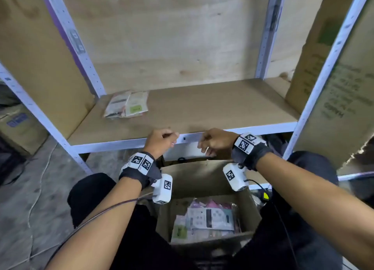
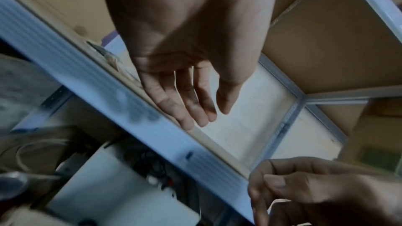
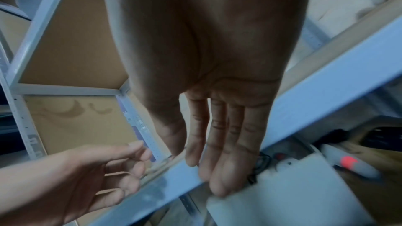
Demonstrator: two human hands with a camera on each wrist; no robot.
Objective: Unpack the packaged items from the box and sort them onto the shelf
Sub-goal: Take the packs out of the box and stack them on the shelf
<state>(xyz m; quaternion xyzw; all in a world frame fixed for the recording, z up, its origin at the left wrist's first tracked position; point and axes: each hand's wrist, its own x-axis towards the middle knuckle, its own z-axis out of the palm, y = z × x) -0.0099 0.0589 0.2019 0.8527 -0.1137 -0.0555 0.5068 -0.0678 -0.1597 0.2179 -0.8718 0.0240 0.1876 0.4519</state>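
An open cardboard box (image 1: 250, 211) stands between my knees, holding several flat plastic-wrapped packets (image 1: 210, 217). A small stack of similar packets (image 1: 127, 105) lies at the back left of the wooden shelf board (image 1: 212, 106). My left hand (image 1: 162, 141) and right hand (image 1: 214, 141) hover side by side at the shelf's white front rail (image 1: 263, 128), above the box's far edge. Both are empty. The left hand (image 2: 187, 95) and the right hand (image 3: 219, 143) each show relaxed, nearly straight fingers in their wrist views.
White metal uprights (image 1: 332, 57) frame the shelf, with large cardboard sheets (image 1: 36, 53) leaning at both sides. A white device with black cables (image 1: 186, 154) sits under the shelf behind the box. A cord (image 1: 40, 180) lies on the concrete floor at left.
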